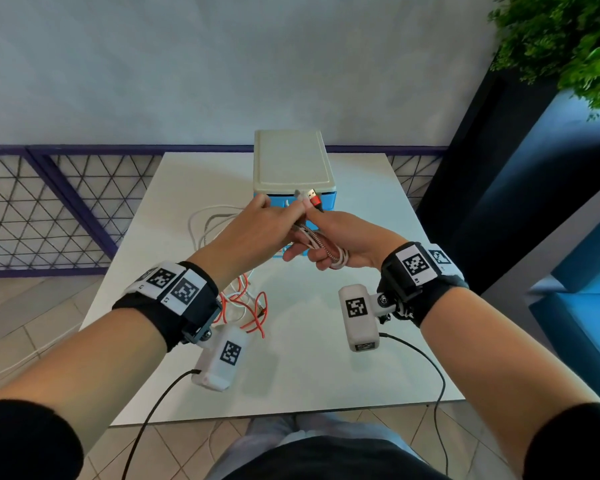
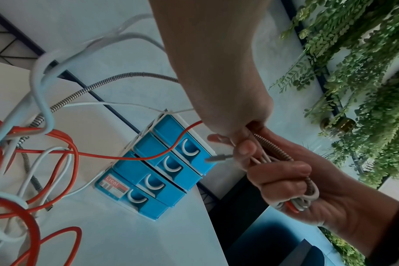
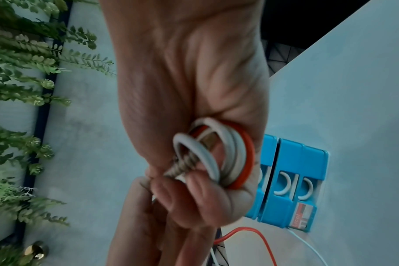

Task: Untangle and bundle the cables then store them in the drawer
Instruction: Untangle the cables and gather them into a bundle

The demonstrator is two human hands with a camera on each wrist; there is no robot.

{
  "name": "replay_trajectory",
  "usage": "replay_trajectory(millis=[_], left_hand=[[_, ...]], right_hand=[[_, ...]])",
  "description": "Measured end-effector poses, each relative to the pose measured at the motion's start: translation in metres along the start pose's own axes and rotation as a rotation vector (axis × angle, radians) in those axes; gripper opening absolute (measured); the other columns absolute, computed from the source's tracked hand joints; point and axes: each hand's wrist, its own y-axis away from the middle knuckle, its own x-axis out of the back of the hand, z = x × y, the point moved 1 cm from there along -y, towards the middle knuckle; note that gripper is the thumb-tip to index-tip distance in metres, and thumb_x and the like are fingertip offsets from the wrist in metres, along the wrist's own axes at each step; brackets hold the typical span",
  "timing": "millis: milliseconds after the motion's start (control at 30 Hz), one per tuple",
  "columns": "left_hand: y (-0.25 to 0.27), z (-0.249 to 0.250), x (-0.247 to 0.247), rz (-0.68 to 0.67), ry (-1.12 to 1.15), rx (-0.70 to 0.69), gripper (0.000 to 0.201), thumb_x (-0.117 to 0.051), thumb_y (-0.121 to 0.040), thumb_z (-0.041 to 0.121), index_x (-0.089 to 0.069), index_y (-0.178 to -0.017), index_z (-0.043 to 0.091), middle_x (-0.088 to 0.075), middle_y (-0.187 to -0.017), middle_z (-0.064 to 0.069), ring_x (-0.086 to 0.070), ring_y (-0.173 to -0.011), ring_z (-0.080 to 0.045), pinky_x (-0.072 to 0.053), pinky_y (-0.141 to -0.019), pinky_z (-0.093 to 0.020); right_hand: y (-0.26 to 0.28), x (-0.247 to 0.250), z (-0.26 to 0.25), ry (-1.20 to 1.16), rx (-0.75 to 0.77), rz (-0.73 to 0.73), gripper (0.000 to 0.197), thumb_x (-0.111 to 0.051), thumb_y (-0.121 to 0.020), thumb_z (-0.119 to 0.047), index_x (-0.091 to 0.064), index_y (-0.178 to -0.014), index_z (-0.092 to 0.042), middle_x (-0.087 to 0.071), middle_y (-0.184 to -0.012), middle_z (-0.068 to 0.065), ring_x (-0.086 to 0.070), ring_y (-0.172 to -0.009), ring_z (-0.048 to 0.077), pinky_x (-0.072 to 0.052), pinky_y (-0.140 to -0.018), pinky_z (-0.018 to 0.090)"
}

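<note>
Right hand (image 1: 347, 242) curled round looped cables (image 3: 219, 158): white, orange, one braided. Left hand (image 1: 253, 233) pinches the cable ends.

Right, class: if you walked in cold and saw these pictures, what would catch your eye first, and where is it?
First, the two hands meeting mid-air in front of the blue drawer unit: the right hand grips a folded bundle of cables, white, orange and braided, while the left hand pinches strands at its top. Next, the loose orange and white tangle lying on the white table below the left wrist.
</note>
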Motion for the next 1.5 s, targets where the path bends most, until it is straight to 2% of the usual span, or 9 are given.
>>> replay_trajectory(millis=[267, 367, 533, 767, 967, 1133, 1333, 1400, 1500], left_hand=[[-0.002, 0.0, 0.004, -0.148, 0.283, 0.175, 0.033, -0.054, -0.089, 0.042, -0.03, -0.1, 0.022, -0.052, -0.061, 0.004, -0.051, -0.052, -0.023, -0.041, -0.047, -0.034], [-0.002, -0.008, 0.002, -0.271, 0.501, 0.207, 0.044, -0.064, -0.084, 0.039, -0.025, -0.099, 0.024, -0.063, -0.07, 0.0, -0.049, -0.053, -0.022, -0.044, -0.05, -0.04], [0.001, -0.027, 0.005, -0.413, 0.674, 0.348, 0.049, -0.069, -0.084, 0.03, -0.023, -0.098, 0.025, -0.064, -0.102, -0.004, -0.054, -0.067, -0.015, -0.051, -0.064, -0.038], [0.004, -0.025, -0.011, -0.678, 0.586, 0.441, 0.046, -0.056, -0.089, 0.049, -0.046, -0.107, 0.008, -0.071, -0.08, 0.003, -0.061, -0.064, -0.014, -0.052, -0.068, -0.036], [0.003, -0.026, -0.01, -0.503, 0.604, 0.298, 0.023, -0.045, -0.098, 0.028, -0.059, -0.105, 0.01, -0.062, -0.093, -0.004, -0.055, -0.079, -0.018, -0.047, -0.073, -0.033], [0.01, -0.026, -0.014, -0.355, 0.477, 0.201, 0.012, -0.047, -0.097, 0.03, -0.054, -0.087, 0.032, -0.059, -0.083, 0.012, -0.057, -0.082, -0.014, -0.047, -0.071, -0.034], [0.013, -0.017, -0.013, -0.54, 1.161, 0.648, 0.046, -0.046, -0.089, 0.056, -0.055, -0.078, 0.012, -0.038, -0.052, 0.003, -0.031, -0.043, -0.01, -0.03, -0.044, -0.021], [0.019, -0.015, -0.012, -0.664, 1.368, 0.69, 0.043, -0.048, -0.087, 0.056, -0.048, -0.07, 0.016, -0.031, -0.046, 0.007, -0.026, -0.04, -0.009, -0.035, -0.048, -0.021], [0.031, -0.022, -0.019, -0.767, 1.573, 0.659, 0.043, -0.055, -0.078, 0.056, -0.044, -0.062, 0.017, -0.032, -0.042, 0.008, -0.038, -0.041, -0.01, -0.045, -0.096, -0.036]], right_hand=[[-0.002, 0.002, 0.018, 0.158, 0.019, -0.022, 0.024, -0.047, -0.1, -0.028, -0.058, -0.11, -0.009, -0.068, -0.098, 0.008, -0.037, -0.048, 0.004, -0.04, -0.049, 0.016], [-0.004, 0.007, 0.024, 0.272, 0.03, -0.047, 0.032, -0.053, -0.098, -0.027, -0.053, -0.125, -0.009, -0.067, -0.112, 0.008, -0.048, -0.055, 0.008, -0.044, -0.054, 0.023], [-0.005, 0.004, 0.031, 0.372, 0.019, 0.097, 0.032, -0.051, -0.099, -0.017, -0.042, -0.129, -0.013, -0.059, -0.09, 0.009, -0.064, -0.057, 0.01, -0.053, -0.053, 0.022], [-0.01, -0.003, 0.027, 0.514, 0.078, 0.195, 0.027, -0.05, -0.099, -0.019, -0.047, -0.124, -0.009, -0.063, -0.104, 0.001, -0.069, -0.07, 0.013, -0.057, -0.064, 0.023], [-0.014, -0.004, 0.03, 0.445, 0.078, 0.178, 0.025, -0.049, -0.099, -0.014, -0.05, -0.122, -0.005, -0.066, -0.106, 0.007, -0.067, -0.07, 0.015, -0.056, -0.063, 0.02], [-0.009, -0.003, 0.036, 0.33, -0.023, 0.037, 0.019, -0.047, -0.101, -0.019, -0.057, -0.11, -0.005, -0.07, -0.101, 0.011, -0.058, -0.06, 0.008, -0.049, -0.057, 0.019], [-0.012, 0.008, 0.031, 0.407, 0.024, 0.193, 0.015, -0.042, -0.101, -0.018, -0.055, -0.096, -0.015, -0.054, -0.073, 0.001, -0.046, -0.049, 0.008, -0.043, -0.05, 0.023], [-0.012, 0.01, 0.028, 0.404, 0.021, 0.198, 0.014, -0.042, -0.101, -0.017, -0.055, -0.099, -0.011, -0.053, -0.073, 0.002, -0.049, -0.051, 0.011, -0.048, -0.052, 0.026], [-0.01, 0.018, 0.026, 0.336, 0.041, 0.27, 0.016, -0.042, -0.102, -0.016, -0.054, -0.104, -0.007, -0.053, -0.073, 0.005, -0.053, -0.054, 0.014, -0.056, -0.055, 0.028]])
